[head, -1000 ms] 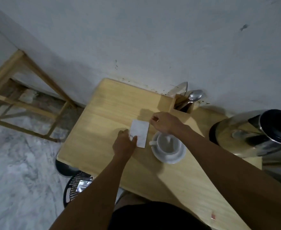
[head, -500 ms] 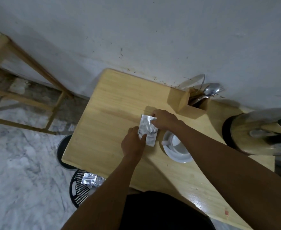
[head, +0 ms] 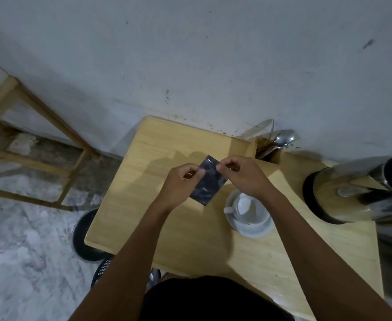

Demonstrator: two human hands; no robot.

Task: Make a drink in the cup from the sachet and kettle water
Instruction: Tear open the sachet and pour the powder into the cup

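A flat foil sachet is held up above the wooden table, tilted, its upper edge pinched from both sides. My left hand grips its left top corner between thumb and forefinger. My right hand pinches the top edge just to the right. A white cup stands empty on a white saucer, to the lower right of the sachet and partly under my right wrist. The steel kettle with a black lid stands at the table's right end.
A wooden holder with spoons stands at the table's back edge against the wall. On the floor, left of the table, sit a dark round bin and a black mesh basket. A wooden frame leans at far left.
The sachet was lifted off the table and turned over; its face looked white, then silver, now dark. Both hands moved from its ends to pinching its upper edge.
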